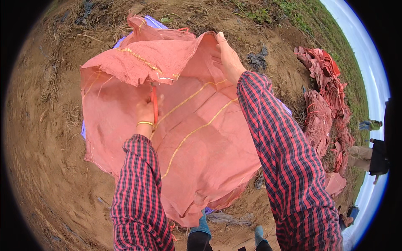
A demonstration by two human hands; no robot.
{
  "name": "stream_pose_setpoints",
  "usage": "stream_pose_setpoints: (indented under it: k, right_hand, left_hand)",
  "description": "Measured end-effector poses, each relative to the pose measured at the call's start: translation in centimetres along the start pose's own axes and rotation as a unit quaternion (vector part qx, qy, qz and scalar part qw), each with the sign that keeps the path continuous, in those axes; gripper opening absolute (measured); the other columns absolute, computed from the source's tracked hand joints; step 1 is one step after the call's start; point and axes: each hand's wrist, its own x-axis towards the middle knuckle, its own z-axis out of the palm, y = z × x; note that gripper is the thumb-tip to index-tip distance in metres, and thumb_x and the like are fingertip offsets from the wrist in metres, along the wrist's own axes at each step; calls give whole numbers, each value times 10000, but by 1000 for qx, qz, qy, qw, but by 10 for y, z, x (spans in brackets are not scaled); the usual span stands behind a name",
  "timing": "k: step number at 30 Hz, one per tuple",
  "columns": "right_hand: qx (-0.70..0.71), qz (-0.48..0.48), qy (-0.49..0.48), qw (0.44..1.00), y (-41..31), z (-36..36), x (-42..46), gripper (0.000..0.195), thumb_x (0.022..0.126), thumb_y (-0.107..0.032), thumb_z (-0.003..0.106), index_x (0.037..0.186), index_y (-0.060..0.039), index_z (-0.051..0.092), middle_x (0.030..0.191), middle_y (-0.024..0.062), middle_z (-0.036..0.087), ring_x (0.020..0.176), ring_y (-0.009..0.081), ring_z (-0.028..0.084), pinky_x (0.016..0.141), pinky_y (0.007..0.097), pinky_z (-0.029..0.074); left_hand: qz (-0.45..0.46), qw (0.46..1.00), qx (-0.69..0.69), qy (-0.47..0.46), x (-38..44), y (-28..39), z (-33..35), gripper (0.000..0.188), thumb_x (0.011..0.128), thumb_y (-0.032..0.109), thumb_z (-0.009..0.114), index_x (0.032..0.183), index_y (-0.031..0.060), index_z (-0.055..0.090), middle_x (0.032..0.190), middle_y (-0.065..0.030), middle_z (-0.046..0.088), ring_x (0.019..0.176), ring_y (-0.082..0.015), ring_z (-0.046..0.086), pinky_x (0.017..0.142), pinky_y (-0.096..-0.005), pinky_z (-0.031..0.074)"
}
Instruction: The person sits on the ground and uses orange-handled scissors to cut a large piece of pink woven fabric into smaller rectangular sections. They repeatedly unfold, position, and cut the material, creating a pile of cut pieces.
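Observation:
A large pink woven sack [201,141] with yellow stitched stripes is spread out in front of me, its upper part folded over. My left hand [146,108], with a yellow bangle at the wrist, grips red-handled scissors [154,103]. The scissors point away from me, and their metal end meets the ragged edge of the folded flap [138,64]; the blades are mostly hidden. At the upper right, my right hand [230,58] pinches the raised edge of the sack between thumb and fingers. Purple material [154,22] peeks out from under the sack.
Bare brown soil [50,150] with dry stalks surrounds the sack. Along the right lies a heap of pink sacks [326,75] and a stuffed netting bundle [317,122]. People [375,157] stand beyond it. My blue boots [202,224] are below the sack. Dark plastic scraps [259,58] litter the ground.

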Motion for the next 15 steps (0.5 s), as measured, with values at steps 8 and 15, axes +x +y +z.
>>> stream_pose_setpoints:
  k: [8, 15]
  right_hand:
    - [-100, -59, -52, 992, 90, -47, -219, 476, 941, -380, 487, 1225, 2, 515, 1161, 167, 589, 1116, 260, 547, 944, 348, 415]
    - [-201, 272, 36, 940, 185, -267, -479, 415, 916, -371, 515, 1133, -23, 579, 1032, 183, 643, 960, 310, 623, 825, 387, 487]
  left_hand:
    - [-43, 983, 174, 42, 55, 33, 0, 270, 752, 260, 721, 727, 41, 565, 531, -26, 493, 351, -122, 441, 326, -245, 303]
    - [-124, 931, 344, 13, -29, 29, 2, 205, 815, 220, 648, 824, 57, 524, 529, -41, 500, 336, -114, 420, 283, -235, 275]
